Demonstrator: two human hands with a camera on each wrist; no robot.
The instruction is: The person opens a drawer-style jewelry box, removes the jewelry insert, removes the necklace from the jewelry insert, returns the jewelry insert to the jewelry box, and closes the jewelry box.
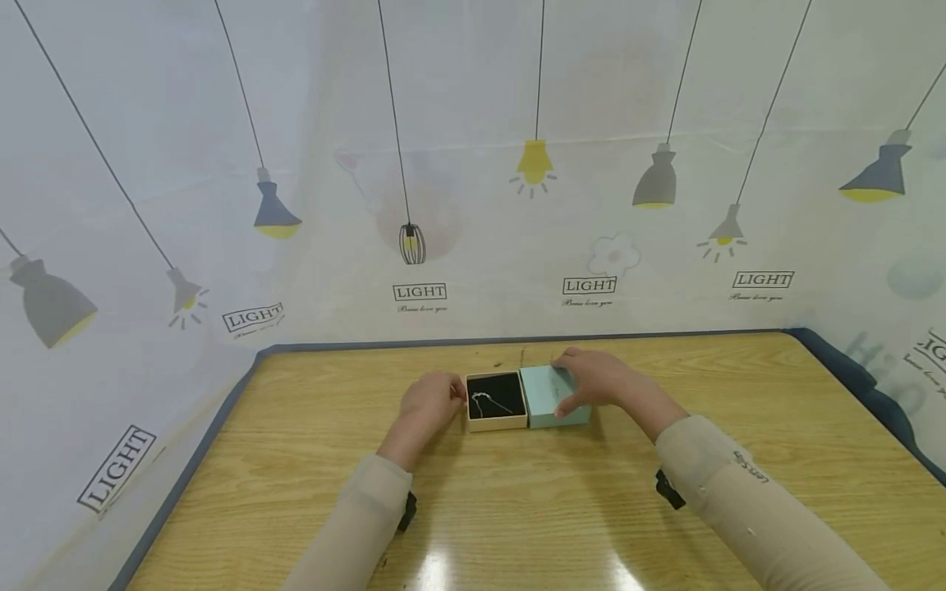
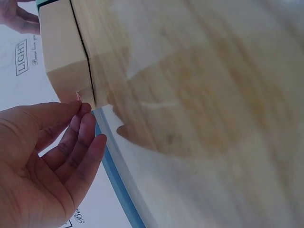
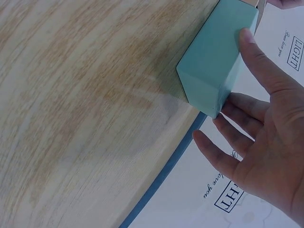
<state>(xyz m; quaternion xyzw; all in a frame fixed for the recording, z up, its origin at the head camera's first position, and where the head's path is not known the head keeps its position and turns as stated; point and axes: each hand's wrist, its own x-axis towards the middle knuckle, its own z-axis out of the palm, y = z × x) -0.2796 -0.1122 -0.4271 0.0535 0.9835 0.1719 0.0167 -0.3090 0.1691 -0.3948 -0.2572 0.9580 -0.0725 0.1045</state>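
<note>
Head view: right fingers [image 1: 569, 405] grip the turquoise lid [image 1: 543, 396]; left fingers [image 1: 454, 392] meet beside the box [image 1: 497, 425], grip unclear.

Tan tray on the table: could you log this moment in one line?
left hand: pinches small tab; right hand: grips teal cover; tan tray: open; silver chain: on black lining

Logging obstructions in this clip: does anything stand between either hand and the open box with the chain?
For the right hand, yes: the teal box it touches stands between it and the open box. Nothing visible stands between the left hand and the open box's left side.
</note>
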